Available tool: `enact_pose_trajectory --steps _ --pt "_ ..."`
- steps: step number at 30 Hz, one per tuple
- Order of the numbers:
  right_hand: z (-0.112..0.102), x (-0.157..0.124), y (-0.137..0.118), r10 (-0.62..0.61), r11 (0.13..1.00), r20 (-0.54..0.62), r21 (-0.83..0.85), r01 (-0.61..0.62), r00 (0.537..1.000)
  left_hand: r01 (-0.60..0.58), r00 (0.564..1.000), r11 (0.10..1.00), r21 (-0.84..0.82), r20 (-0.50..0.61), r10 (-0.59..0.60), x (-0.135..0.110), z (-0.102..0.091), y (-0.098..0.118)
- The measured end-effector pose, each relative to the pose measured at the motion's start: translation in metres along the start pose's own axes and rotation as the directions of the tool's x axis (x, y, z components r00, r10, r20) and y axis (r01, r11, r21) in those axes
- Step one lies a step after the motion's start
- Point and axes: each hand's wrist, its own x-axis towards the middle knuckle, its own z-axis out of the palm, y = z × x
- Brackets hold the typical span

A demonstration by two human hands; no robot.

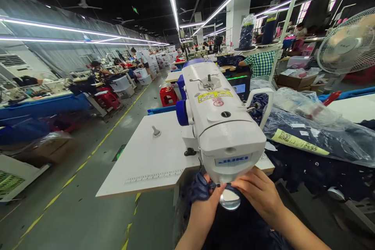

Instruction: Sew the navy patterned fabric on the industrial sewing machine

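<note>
A white sewing machine [219,121] stands on a white table [152,156], its head pointing toward me. Dark navy fabric [199,189] lies bunched under the machine's head and spreads down over my lap. My left hand [208,203] pinches a fold of this fabric just left of the needle area. My right hand [259,195] is closed on the fabric right below the machine's head, fingers pressed together. The needle and presser foot are hidden behind the machine's head.
Bagged dark garments [316,133] with a yellow label lie at the right. A fan [348,43] stands at far right. Other workers sit at machines along the left row [98,72] and ahead [259,62]. Red stools [168,95] and an aisle with yellow floor lines lie to the left.
</note>
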Motion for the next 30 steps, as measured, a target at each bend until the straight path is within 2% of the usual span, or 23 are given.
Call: enact_pose_trajectory --steps 3,8,12,14,15,17,19,21,22,23,25,27,30 --pt "0.001 -0.001 0.003 -0.097 0.992 0.037 -0.072 0.099 0.995 -0.041 0.999 0.999 -0.010 -0.013 0.040 0.001 0.000 0.005" --pt "0.001 -0.001 0.006 -0.106 0.985 0.089 -0.129 0.117 0.990 -0.091 0.996 0.995 -0.035 -0.030 0.090 0.001 -0.002 0.019" --pt "0.001 0.002 0.004 -0.075 0.986 0.110 -0.137 0.090 0.991 -0.083 0.996 0.996 -0.017 -0.028 0.083 0.002 -0.002 0.024" --pt "0.002 0.006 0.003 -0.008 0.993 0.101 -0.117 0.020 0.995 -0.066 0.998 0.998 -0.011 -0.004 0.066 0.003 -0.001 0.024" --pt "0.002 0.009 0.003 0.062 0.995 0.106 -0.088 -0.053 0.992 -0.060 0.998 0.998 -0.011 0.007 0.060 0.003 -0.001 0.023" --pt "0.001 0.017 0.002 0.274 0.960 0.162 0.015 -0.280 0.948 -0.046 0.999 0.999 -0.013 0.016 0.046 0.004 0.000 0.020" --pt "-0.003 0.027 0.001 0.461 0.836 0.300 0.170 -0.522 0.835 -0.026 1.000 0.999 -0.026 0.011 0.026 0.005 0.001 0.017" --pt "-0.007 0.037 -0.002 0.507 0.671 0.448 0.331 -0.664 0.736 0.009 1.000 0.998 -0.060 0.005 -0.009 0.006 0.003 0.013" --pt "-0.009 0.041 -0.003 0.496 0.604 0.498 0.391 -0.695 0.711 0.021 1.000 0.996 -0.088 0.003 -0.021 0.006 0.005 0.011" --pt "-0.011 0.043 -0.004 0.481 0.559 0.526 0.432 -0.708 0.701 0.028 1.000 0.992 -0.123 0.004 -0.027 0.007 0.006 0.009" --pt "-0.011 0.044 -0.003 0.481 0.530 0.534 0.455 -0.716 0.695 0.027 1.000 0.975 -0.220 0.012 -0.025 0.007 0.008 0.008" --pt "-0.008 0.042 0.001 0.504 0.541 0.522 0.430 -0.723 0.688 0.028 0.999 0.950 -0.312 0.025 -0.021 0.007 0.009 0.008" --pt "-0.003 0.037 0.011 0.520 0.578 0.492 0.400 -0.712 0.698 0.052 0.998 0.930 -0.363 0.050 -0.036 0.006 0.010 0.008"
